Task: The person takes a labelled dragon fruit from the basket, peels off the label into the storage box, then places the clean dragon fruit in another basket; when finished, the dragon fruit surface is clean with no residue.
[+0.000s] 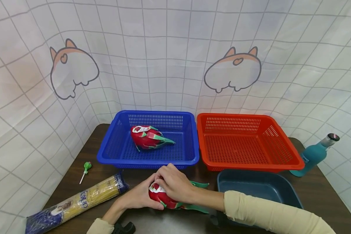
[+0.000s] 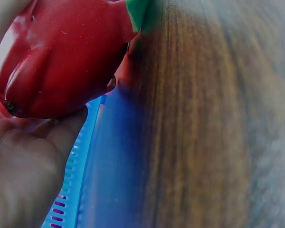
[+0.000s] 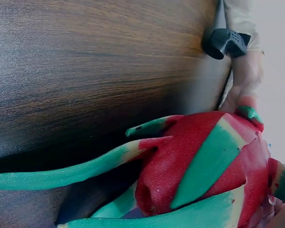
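Head view, read left to right: clear-and-blue plastic packet of long yellow pasta [image 1: 76,203] lies slanted on the dark brown wood-grain table [image 1: 99,178], lower left of the frame; above it, near its upper edge, a green round-headed lollipop with a white stick [image 1: 87,166]. Blue perforated plastic basket [image 1: 147,162] at centre left, with one red-and-green dragon fruit bearing a white label [image 1: 146,138] lying on its side within, leaf tips toward the right. Lower centre: left hand [image 1: 138,195] clamped on the left end of a second red dragon fruit with long green leaves [image 1: 161,197], thumb along its near side; left wrist view shows the palm and fingers around the smooth red end. Right hand [image 1: 175,183] lies over the same fruit, fingers bent and gripping by its label; leaves extend rightward beneath the forearm. Centre right: red perforated plastic basket [image 1: 234,149], beside the blue one. Below it, a dark blue-grey plastic tub [image 1: 251,185], partly hidden by a cream sleeve [image 1: 260,208]. Far right: turquoise bottle with a silvery neck [image 1: 313,157], tilted in the frame.
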`<control>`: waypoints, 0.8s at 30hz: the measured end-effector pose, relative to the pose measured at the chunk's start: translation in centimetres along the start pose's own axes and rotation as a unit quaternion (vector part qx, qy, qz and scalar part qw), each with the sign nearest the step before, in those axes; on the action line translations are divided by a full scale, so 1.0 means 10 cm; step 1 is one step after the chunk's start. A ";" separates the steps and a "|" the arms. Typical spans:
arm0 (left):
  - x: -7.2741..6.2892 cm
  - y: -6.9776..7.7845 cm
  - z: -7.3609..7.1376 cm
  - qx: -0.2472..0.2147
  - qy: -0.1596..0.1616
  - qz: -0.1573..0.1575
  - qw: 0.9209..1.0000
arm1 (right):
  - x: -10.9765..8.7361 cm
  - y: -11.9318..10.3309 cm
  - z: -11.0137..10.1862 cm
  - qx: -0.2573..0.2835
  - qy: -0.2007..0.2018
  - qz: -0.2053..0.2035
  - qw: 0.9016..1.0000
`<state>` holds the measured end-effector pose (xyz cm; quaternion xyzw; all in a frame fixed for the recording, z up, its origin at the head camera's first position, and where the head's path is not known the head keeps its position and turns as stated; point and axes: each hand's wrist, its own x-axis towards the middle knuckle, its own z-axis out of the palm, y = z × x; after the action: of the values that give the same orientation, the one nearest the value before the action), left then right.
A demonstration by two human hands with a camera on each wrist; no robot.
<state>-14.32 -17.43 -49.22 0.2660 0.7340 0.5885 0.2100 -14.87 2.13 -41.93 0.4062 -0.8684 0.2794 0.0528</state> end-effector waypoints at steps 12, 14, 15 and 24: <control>0.00 -0.01 -0.02 -0.015 -0.017 0.017 1.000 | 0.04 0.01 0.00 0.034 0.026 0.000 0.999; 0.00 -0.02 -0.02 -0.014 -0.017 0.019 1.000 | 0.04 0.01 0.00 0.039 0.025 0.001 0.999; -0.01 -0.02 -0.02 -0.015 -0.018 0.022 1.000 | 0.04 0.01 0.00 0.041 0.024 0.002 0.999; -0.02 -0.04 -0.02 -0.022 -0.031 0.048 0.998 | 0.04 -0.02 -0.03 0.091 -0.016 0.033 0.995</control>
<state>-14.34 -17.80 -49.60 0.3145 0.7001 0.6057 0.2097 -15.02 1.91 -41.44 0.3848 -0.8532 0.3520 -0.0079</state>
